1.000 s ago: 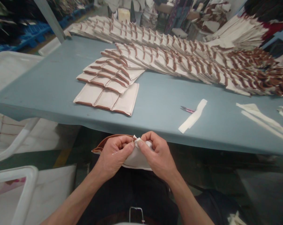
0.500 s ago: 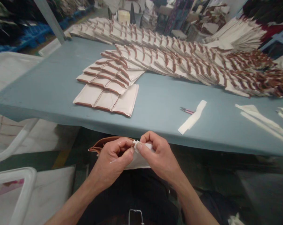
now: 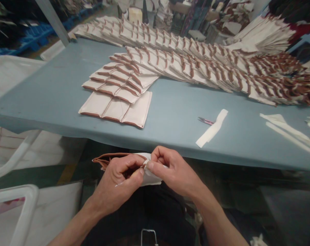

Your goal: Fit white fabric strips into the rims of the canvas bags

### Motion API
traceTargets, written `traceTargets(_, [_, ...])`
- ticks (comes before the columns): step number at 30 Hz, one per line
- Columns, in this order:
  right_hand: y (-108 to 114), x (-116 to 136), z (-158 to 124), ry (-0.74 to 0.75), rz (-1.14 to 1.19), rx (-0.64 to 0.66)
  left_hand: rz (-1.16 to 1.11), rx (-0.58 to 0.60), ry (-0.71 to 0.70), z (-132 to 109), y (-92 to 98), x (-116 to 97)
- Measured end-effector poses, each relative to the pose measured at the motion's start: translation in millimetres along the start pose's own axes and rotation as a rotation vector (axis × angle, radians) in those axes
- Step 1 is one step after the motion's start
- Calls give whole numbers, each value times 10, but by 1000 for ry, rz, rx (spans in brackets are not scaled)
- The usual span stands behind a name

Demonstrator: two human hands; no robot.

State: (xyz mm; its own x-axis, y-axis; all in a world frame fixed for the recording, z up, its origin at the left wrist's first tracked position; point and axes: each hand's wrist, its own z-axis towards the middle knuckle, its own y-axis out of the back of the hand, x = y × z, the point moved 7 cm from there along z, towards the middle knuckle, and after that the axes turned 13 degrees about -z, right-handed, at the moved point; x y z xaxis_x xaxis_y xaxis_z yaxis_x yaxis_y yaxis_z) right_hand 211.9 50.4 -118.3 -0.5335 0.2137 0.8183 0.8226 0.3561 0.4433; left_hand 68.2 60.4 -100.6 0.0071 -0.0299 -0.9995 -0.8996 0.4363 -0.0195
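Pinching the cloth piece (image 3: 151,177) between thumbs and forefingers of both hands, you hold it down over your lap, just under the near edge of the counter (image 3: 175,136), not resting on anything. Your left hand (image 3: 116,186) has its grip closed on the cloth right at the corner where the brown trim (image 3: 106,159) meets the white. Your right hand (image 3: 170,171) has its grip closed on the same spot from the other side, fingertips practically touching. There's a thin pale sliver poking out under your left thumb, thread or needle, too small to tell.

What could bite you, I reckon: the whole piece hangs off that one tiny pinch, so if either grip loosens, the cloth drops onto your dark trousers or the floor. Pulling your hands apart hard could tear the trim off the white or fray the corner. And if that sliver is a needle, your fingertips are crowded right onto it. The pink snips (image 3: 205,120) and the white strip (image 3: 212,128) lie well apart from you up on the counter, to the right of the fanned pile of flat pieces (image 3: 116,109), so reaching for them leaves the cloth in one hand only.
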Motion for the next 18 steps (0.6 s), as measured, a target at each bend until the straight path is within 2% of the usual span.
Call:
traceTargets(6, [25,-2,96,15,-3,52,82,38,0,45,-3,-70])
traceTargets(10, [-64,24,126,68,55,9,20,29,27,63,25,-62])
traceTargets(12, [-140,24,123,100,143,-10,-43,33,66,71,43,-30])
traceTargets(15, [-228,36,101,141,253,35,-127,82,149,76,44,26])
traceTargets(18, [-177,76,63,185,245,84,-189,150,242,78,20,61])
